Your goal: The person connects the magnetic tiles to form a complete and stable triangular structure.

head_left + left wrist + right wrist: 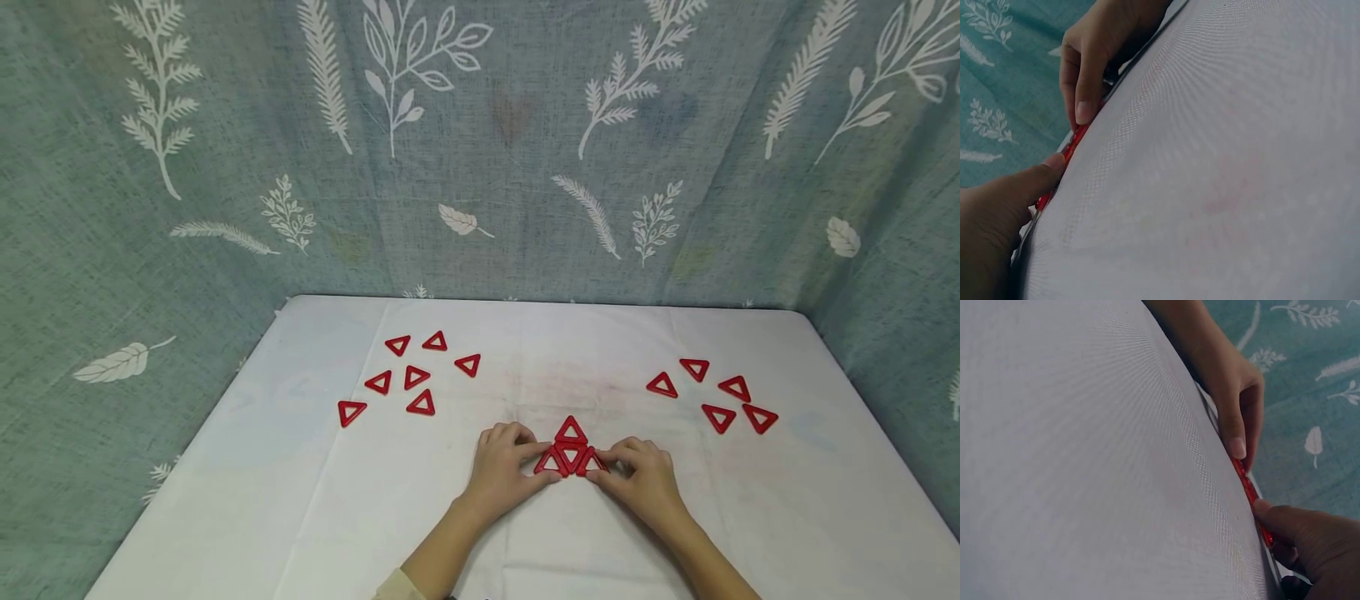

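Several hollow red triangle pieces lie together on the white table in the head view. At the top of this cluster is one triangle (571, 439), point up, with an inverted middle triangle (571, 447) below it. My left hand (504, 468) pinches the lower left triangle (545, 463) between thumb and fingers. On the other side, my right hand (645, 477) pinches the lower right triangle (583, 465) the same way. Both wrist views show the pieces edge-on as a thin red strip (1072, 149), with thumbs and fingertips from both sides on it.
Loose red triangles (409, 367) are scattered at the back left of the table (600, 550). Another loose group, including one triangle (718, 408), lies at the right. A leaf-patterned blue-green curtain (510, 192) hangs behind and along both sides.
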The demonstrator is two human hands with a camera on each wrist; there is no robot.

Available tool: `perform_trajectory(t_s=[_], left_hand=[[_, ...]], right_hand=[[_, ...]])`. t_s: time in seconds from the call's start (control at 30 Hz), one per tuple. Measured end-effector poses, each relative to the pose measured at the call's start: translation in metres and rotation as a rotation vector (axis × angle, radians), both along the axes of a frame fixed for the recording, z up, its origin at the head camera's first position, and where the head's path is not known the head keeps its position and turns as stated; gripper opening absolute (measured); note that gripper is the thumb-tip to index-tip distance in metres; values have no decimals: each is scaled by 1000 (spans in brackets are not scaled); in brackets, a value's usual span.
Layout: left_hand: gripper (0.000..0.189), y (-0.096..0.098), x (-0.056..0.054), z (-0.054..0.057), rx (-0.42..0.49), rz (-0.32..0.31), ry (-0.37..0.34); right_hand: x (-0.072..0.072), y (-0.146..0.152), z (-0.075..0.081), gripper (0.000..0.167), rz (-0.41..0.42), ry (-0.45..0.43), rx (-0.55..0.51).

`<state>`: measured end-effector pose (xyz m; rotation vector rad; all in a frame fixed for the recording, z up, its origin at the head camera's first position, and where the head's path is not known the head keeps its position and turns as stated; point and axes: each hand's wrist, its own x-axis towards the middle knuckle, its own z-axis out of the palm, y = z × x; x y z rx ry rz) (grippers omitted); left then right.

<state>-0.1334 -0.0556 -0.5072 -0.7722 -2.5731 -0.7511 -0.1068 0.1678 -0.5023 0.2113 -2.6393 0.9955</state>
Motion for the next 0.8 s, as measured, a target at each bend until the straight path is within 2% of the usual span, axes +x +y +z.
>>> perform_trajectory(t_s=[0.13, 0.23, 0.63, 0.8], left_hand=[[43, 1, 0, -1, -1, 1, 16], [43, 1, 0, -1, 2, -1, 28], [46, -1, -2, -4, -12, -17, 1], [45, -2, -2, -4, 6, -26, 16]], right_hand=[[0, -1, 0, 28, 4, -41, 1], [0, -1, 0, 28, 13, -41, 4], [1, -1, -5, 31, 19, 55, 18], [0, 0, -7, 37, 28, 105, 36]])
